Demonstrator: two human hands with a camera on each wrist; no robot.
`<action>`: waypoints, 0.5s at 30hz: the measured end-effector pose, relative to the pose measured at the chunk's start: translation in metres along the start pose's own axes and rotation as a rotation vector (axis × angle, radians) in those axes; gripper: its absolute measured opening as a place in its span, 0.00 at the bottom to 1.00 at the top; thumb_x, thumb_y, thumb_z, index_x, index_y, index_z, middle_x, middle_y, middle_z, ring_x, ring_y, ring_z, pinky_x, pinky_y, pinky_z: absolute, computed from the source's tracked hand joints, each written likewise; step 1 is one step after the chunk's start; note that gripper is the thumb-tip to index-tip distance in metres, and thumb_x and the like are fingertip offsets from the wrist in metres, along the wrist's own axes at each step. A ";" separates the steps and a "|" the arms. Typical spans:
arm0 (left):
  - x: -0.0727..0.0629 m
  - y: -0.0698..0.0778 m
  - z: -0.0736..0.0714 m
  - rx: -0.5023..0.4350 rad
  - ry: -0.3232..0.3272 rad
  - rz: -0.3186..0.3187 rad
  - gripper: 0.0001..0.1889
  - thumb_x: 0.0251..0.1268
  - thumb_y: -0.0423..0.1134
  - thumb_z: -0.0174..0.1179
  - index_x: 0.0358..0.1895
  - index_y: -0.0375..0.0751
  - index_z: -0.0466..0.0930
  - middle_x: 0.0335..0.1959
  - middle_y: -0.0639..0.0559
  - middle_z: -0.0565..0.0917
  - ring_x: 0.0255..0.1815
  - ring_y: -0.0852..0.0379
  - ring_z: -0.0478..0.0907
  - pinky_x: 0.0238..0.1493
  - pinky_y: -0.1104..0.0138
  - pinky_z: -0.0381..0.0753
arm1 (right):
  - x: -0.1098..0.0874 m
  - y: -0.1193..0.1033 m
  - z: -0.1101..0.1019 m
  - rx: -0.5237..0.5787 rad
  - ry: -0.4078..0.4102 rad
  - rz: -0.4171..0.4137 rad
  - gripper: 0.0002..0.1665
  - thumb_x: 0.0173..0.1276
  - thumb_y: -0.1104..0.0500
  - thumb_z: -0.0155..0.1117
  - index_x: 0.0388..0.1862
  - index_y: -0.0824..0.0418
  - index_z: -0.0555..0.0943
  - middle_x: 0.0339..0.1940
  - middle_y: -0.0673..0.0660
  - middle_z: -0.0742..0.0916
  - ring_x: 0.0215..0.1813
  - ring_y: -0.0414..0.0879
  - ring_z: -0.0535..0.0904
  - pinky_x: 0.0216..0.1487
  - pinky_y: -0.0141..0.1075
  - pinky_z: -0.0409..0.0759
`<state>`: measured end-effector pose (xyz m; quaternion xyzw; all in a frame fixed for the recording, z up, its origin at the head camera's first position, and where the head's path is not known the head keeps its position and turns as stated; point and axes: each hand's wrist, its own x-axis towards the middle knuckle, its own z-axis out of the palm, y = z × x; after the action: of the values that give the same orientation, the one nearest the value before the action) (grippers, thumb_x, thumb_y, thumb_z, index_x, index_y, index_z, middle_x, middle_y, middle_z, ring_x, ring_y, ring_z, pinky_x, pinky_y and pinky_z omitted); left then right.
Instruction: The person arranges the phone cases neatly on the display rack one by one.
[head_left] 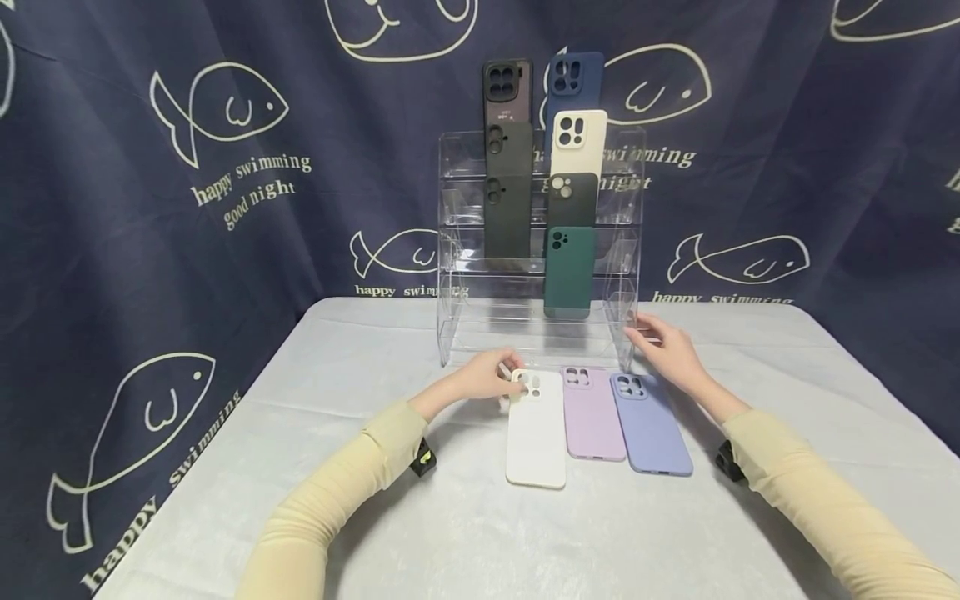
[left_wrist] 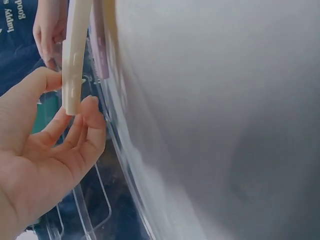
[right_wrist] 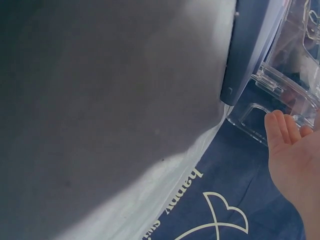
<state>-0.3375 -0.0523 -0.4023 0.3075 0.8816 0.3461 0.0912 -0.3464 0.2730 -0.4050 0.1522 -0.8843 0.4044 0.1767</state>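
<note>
My left hand (head_left: pixel 486 377) pinches the top left corner of a white phone case (head_left: pixel 536 442), thumb on its face and fingers beneath. In the left wrist view, the white case (left_wrist: pixel 76 55) appears edge-on between the thumb and fingers, raised off the cloth at that end. At the lower right side of a clear tiered display rack (head_left: pixel 630 325) is my right hand (head_left: pixel 667 350). Its extended fingers (right_wrist: pixel 280 130) rest by the side panel in the right wrist view. A lilac phone case (head_left: pixel 594 421) and a periwinkle blue one (head_left: pixel 656 429) lie face down beside the white case.
Two columns of phone cases stand on the rack, including a green case (head_left: pixel 567 271), a cream case (head_left: pixel 581 146) and a navy case (head_left: pixel 588 79). A pale cloth covers the table (head_left: pixel 360 350). Behind hangs a dark blue curtain (head_left: pixel 315 100) with fish drawings.
</note>
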 end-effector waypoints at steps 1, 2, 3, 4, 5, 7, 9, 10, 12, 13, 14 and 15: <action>0.000 0.001 0.000 -0.010 0.008 -0.006 0.15 0.55 0.38 0.64 0.44 0.38 0.75 0.41 0.45 0.80 0.36 0.58 0.79 0.38 0.75 0.80 | 0.000 0.000 0.000 -0.001 0.003 -0.001 0.28 0.70 0.54 0.56 0.61 0.72 0.70 0.51 0.74 0.81 0.47 0.68 0.80 0.50 0.53 0.78; 0.001 0.003 0.000 -0.015 0.016 -0.014 0.15 0.55 0.38 0.64 0.45 0.38 0.75 0.42 0.46 0.80 0.35 0.59 0.79 0.37 0.75 0.80 | 0.000 0.001 0.000 -0.002 0.005 -0.003 0.28 0.70 0.55 0.56 0.61 0.72 0.70 0.51 0.74 0.81 0.47 0.68 0.80 0.50 0.53 0.78; 0.001 0.004 -0.001 -0.024 0.023 -0.021 0.15 0.55 0.39 0.64 0.45 0.38 0.75 0.42 0.46 0.80 0.34 0.60 0.79 0.35 0.75 0.80 | 0.000 0.001 0.000 -0.002 0.007 -0.005 0.27 0.70 0.55 0.56 0.61 0.73 0.70 0.50 0.74 0.81 0.47 0.68 0.80 0.50 0.53 0.78; 0.001 0.005 -0.001 -0.033 0.031 -0.029 0.16 0.55 0.39 0.64 0.46 0.38 0.75 0.43 0.46 0.80 0.32 0.61 0.78 0.33 0.75 0.80 | 0.000 0.001 0.000 -0.001 0.009 -0.008 0.27 0.70 0.55 0.56 0.61 0.73 0.70 0.50 0.74 0.81 0.47 0.68 0.80 0.50 0.52 0.78; 0.001 0.006 -0.001 -0.044 0.040 -0.034 0.16 0.55 0.38 0.64 0.47 0.38 0.75 0.43 0.46 0.79 0.31 0.61 0.78 0.31 0.74 0.79 | 0.000 0.001 0.000 0.001 0.011 -0.010 0.27 0.70 0.56 0.56 0.61 0.73 0.70 0.50 0.74 0.81 0.47 0.68 0.80 0.50 0.52 0.78; 0.001 0.009 -0.002 -0.065 0.060 -0.040 0.18 0.55 0.38 0.64 0.49 0.37 0.75 0.44 0.45 0.79 0.29 0.62 0.77 0.29 0.74 0.79 | 0.000 0.000 0.000 0.003 0.015 -0.014 0.27 0.70 0.56 0.56 0.60 0.74 0.70 0.49 0.74 0.81 0.47 0.67 0.80 0.50 0.51 0.78; 0.000 0.011 -0.004 -0.076 0.080 -0.034 0.19 0.55 0.37 0.65 0.50 0.37 0.75 0.45 0.45 0.79 0.29 0.63 0.76 0.28 0.75 0.78 | -0.001 -0.001 0.000 0.005 0.018 -0.017 0.27 0.70 0.57 0.56 0.60 0.74 0.70 0.49 0.74 0.81 0.47 0.67 0.80 0.50 0.50 0.77; 0.000 0.013 -0.005 -0.082 0.088 -0.029 0.20 0.54 0.37 0.65 0.51 0.36 0.76 0.46 0.44 0.79 0.29 0.63 0.75 0.28 0.75 0.78 | -0.001 -0.001 0.000 0.006 0.020 -0.019 0.26 0.70 0.57 0.56 0.60 0.74 0.70 0.49 0.74 0.81 0.47 0.67 0.80 0.50 0.50 0.77; -0.001 0.015 -0.008 -0.099 0.098 -0.021 0.21 0.53 0.36 0.66 0.52 0.36 0.76 0.47 0.43 0.80 0.30 0.62 0.76 0.29 0.75 0.79 | -0.001 -0.002 0.000 0.008 0.021 -0.022 0.26 0.70 0.57 0.56 0.60 0.74 0.70 0.49 0.74 0.81 0.47 0.67 0.80 0.50 0.50 0.77; -0.002 0.016 -0.009 -0.105 0.102 -0.020 0.22 0.53 0.36 0.67 0.52 0.35 0.76 0.47 0.43 0.80 0.31 0.62 0.76 0.30 0.75 0.80 | -0.001 -0.002 0.000 0.009 0.020 -0.023 0.26 0.70 0.57 0.56 0.60 0.74 0.70 0.49 0.75 0.81 0.48 0.67 0.80 0.50 0.50 0.77; -0.003 0.018 -0.011 -0.113 0.107 -0.020 0.22 0.52 0.36 0.67 0.52 0.35 0.76 0.48 0.43 0.80 0.32 0.61 0.77 0.31 0.74 0.80 | -0.001 -0.002 0.000 0.009 0.019 -0.024 0.26 0.70 0.57 0.56 0.60 0.74 0.70 0.49 0.75 0.81 0.48 0.67 0.80 0.50 0.50 0.77; -0.003 0.019 -0.013 -0.123 0.113 -0.019 0.22 0.52 0.36 0.68 0.52 0.35 0.76 0.48 0.42 0.80 0.32 0.60 0.77 0.32 0.74 0.80 | -0.001 -0.003 0.000 0.010 0.017 -0.023 0.26 0.70 0.57 0.56 0.60 0.74 0.70 0.49 0.75 0.81 0.48 0.67 0.80 0.50 0.50 0.77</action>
<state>-0.3308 -0.0507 -0.3804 0.2730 0.8654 0.4155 0.0633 -0.3443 0.2714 -0.4036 0.1599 -0.8788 0.4082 0.1883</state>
